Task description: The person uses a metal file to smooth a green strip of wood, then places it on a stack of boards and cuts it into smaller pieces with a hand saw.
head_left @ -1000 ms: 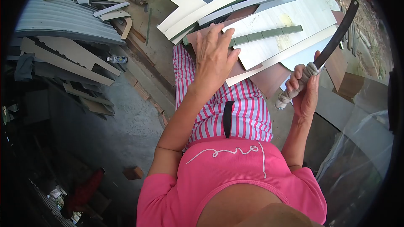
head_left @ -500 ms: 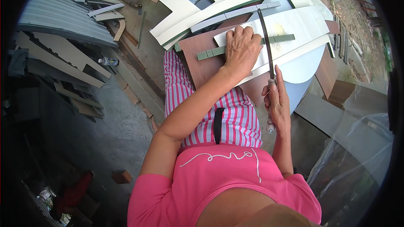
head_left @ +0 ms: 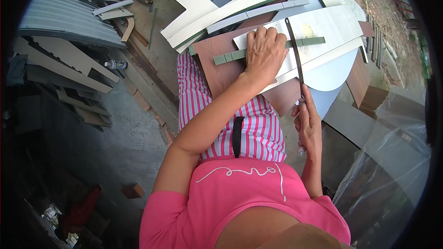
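Note:
My left hand point(head_left: 266, 53) is closed on a narrow green strip point(head_left: 310, 41), pressing it onto a white panel point(head_left: 327, 25). The strip sticks out on both sides of the hand, with cut lines across its left part. My right hand point(head_left: 308, 122) grips the wrapped handle of a long, dark, thin blade point(head_left: 296, 53). That blade lies across the strip just right of my left hand, its tip pointing away from me. Under the white panel is a brown wood-grain board point(head_left: 221, 76).
Curved white pieces point(head_left: 240, 11) lie beyond the strip. At the left are a corrugated sheet point(head_left: 60, 13), cut panels point(head_left: 69, 57) and a bottle point(head_left: 115, 65) on the floor. Clear plastic sheeting point(head_left: 392, 147) hangs over panels at the right.
My right hand has drawn the blade back toward my body and slightly right. My left hand stays on the strip. The whole view has shifted slightly.

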The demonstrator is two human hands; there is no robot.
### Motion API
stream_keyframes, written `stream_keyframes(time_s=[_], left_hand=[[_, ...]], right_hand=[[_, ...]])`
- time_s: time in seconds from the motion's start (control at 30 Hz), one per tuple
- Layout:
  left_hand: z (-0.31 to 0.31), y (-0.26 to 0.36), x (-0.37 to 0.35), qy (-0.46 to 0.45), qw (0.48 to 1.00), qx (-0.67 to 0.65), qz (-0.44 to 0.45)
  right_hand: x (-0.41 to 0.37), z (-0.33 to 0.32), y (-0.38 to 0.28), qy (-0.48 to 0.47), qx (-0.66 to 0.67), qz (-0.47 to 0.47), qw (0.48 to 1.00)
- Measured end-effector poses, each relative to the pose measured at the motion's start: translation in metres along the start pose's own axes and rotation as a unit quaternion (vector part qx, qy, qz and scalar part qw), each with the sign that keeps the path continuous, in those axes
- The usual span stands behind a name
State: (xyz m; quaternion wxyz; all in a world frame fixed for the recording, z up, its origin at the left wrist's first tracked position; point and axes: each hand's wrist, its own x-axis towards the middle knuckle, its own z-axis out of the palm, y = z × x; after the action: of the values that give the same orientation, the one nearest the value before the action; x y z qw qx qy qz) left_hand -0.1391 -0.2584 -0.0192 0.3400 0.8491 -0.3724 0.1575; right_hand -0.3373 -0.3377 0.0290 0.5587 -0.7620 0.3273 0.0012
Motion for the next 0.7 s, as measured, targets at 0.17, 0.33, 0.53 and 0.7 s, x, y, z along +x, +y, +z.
stream_keyframes(time_s=[0.17,0.33,0.53,0.7], left_hand=[[-0.001,0.0,0.0,-0.001,1.0,0.0,0.003],[-0.001,-0.002,0.001,-0.005,1.0,-0.011,0.001],[0.0,-0.003,0.0,-0.001,1.0,-0.02,0.003],[-0.001,-0.003,0.001,-0.006,1.0,-0.019,0.0]], right_hand=[[-0.01,-0.006,0.004,-0.006,0.003,0.023,1.0],[-0.005,-0.006,0.007,-0.007,0.002,0.016,1.0],[0.025,0.001,-0.01,-0.012,-0.006,-0.002,1.0],[0.054,0.013,-0.03,-0.01,-0.009,-0.025,1.0]])
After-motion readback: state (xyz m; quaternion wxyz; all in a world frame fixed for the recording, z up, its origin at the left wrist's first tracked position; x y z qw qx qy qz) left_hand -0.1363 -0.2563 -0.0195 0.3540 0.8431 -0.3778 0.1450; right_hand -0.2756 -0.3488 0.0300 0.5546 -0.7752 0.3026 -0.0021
